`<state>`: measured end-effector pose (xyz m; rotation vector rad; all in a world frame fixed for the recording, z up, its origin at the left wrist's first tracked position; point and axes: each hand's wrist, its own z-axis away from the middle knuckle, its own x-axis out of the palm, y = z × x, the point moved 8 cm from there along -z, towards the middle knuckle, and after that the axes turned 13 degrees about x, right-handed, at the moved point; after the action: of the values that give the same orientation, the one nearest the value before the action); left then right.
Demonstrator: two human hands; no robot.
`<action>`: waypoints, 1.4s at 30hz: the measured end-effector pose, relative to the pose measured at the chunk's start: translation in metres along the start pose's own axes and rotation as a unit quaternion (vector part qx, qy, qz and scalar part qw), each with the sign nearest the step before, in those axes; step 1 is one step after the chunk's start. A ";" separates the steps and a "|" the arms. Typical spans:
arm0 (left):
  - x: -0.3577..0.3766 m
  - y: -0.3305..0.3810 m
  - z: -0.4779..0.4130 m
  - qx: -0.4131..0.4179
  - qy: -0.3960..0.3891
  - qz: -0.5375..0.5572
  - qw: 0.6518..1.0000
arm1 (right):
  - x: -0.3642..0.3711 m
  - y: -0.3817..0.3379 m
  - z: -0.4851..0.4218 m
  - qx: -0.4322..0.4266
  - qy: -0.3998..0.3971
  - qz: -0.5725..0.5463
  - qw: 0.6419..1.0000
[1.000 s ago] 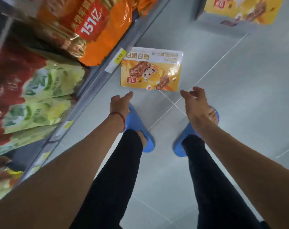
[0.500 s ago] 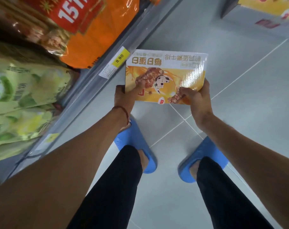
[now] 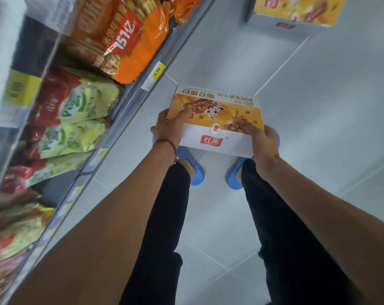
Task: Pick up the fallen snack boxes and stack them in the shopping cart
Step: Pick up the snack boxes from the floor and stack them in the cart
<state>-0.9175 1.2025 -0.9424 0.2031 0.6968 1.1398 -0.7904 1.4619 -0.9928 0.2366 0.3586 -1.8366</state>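
Note:
An orange and white snack box (image 3: 217,119) with a spotted cow picture is lifted off the grey floor, held level above my feet. My left hand (image 3: 166,128) grips its left edge with the thumb on top. My right hand (image 3: 261,139) grips its right near corner. A second snack box (image 3: 294,14) of the same kind lies on the floor at the top right, partly cut off by the frame. No shopping cart is in view.
A store shelf (image 3: 129,106) runs along the left, packed with orange biscuit bags (image 3: 125,38) and green snack bags (image 3: 76,119), with yellow price tags (image 3: 158,70) on its edge. My blue slippers (image 3: 196,175) stand on the tiled floor.
Both hands reached down to the box on the floor, closed on its two sides and lifted it toward me; its white side panel now faces me.

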 end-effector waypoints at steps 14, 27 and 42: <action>-0.058 0.124 0.231 0.021 -0.031 0.052 0.998 | -0.135 -0.063 0.289 -0.047 -0.092 -0.074 0.992; -0.078 0.237 0.335 0.142 -0.116 -0.036 0.982 | -0.215 -0.048 0.417 -0.045 -0.050 -0.200 0.977; -0.079 0.270 0.416 0.254 -0.324 -0.181 0.893 | -0.213 0.062 0.516 -0.032 0.009 -0.415 0.909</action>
<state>-0.8912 1.3277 -0.4573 0.8245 0.3882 0.4549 -0.6590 1.4493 -0.4474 0.0472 0.5905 -2.6549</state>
